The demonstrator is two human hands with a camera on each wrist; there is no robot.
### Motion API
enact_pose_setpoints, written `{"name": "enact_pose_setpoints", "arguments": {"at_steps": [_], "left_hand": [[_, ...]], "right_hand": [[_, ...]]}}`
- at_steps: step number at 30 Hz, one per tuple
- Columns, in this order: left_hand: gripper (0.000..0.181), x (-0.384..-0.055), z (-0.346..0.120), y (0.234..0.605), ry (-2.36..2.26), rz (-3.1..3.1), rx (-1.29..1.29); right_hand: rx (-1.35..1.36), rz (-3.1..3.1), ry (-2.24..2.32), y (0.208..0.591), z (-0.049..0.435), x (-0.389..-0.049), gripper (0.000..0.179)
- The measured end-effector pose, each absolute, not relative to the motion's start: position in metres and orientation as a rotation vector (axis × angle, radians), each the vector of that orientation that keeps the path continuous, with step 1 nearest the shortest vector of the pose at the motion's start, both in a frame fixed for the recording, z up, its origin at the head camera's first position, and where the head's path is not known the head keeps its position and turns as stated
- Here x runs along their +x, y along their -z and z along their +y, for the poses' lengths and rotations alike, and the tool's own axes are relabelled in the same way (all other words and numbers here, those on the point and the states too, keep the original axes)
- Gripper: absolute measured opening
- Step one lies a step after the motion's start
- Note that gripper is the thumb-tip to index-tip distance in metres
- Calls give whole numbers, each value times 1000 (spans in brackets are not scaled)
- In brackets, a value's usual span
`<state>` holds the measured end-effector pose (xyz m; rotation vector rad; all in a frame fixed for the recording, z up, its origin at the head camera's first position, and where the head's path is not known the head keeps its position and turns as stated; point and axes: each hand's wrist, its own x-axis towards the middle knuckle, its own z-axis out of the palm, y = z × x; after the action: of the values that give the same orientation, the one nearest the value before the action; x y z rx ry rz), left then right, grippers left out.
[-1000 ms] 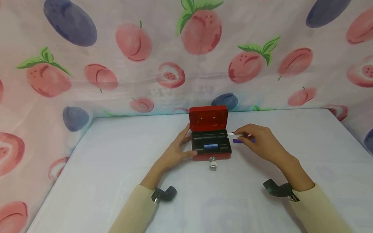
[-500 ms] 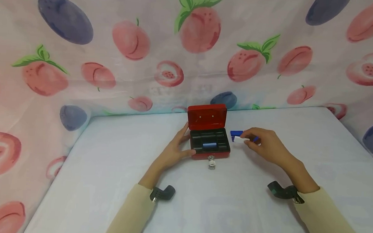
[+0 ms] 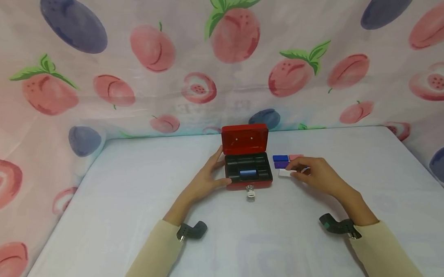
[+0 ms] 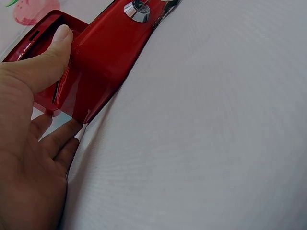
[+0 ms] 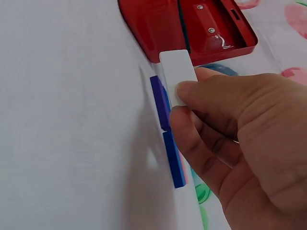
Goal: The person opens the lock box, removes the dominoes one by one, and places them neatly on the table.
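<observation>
A small red cash box stands with its lid raised; a light blue bar lies in its black tray. My left hand holds the box's left side, thumb over the front corner rim and fingers along the side. To the right of the box, my right hand pinches a white rectangular block between thumb and fingers. Just beyond it lie a blue block, a purple block and a pink block. Another block is partly hidden behind the right hand.
Keys hang from the lock at the box's front. White cloth covers the table. Behind it hangs a fruit-patterned curtain. Both wrists wear dark camera mounts, such as the left mount.
My right hand has moved the white block from beside the box's right rim slightly right and toward me. The blue and pink blocks have come into view. My left hand stays on the box.
</observation>
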<state>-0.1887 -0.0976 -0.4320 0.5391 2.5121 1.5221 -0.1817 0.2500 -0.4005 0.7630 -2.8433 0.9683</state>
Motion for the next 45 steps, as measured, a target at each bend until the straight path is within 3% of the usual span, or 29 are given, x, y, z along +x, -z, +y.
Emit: {"name": "enact_pose_setpoints", "arguments": {"at_steps": [15, 45], "left_hand": [[98, -189, -98, 431, -1533, 2516, 544], [98, -188, -97, 434, -1536, 2514, 553]], "right_hand": [[716, -2876, -994, 410, 250, -185, 15], [755, -2750, -873, 422, 251, -185, 25]]}}
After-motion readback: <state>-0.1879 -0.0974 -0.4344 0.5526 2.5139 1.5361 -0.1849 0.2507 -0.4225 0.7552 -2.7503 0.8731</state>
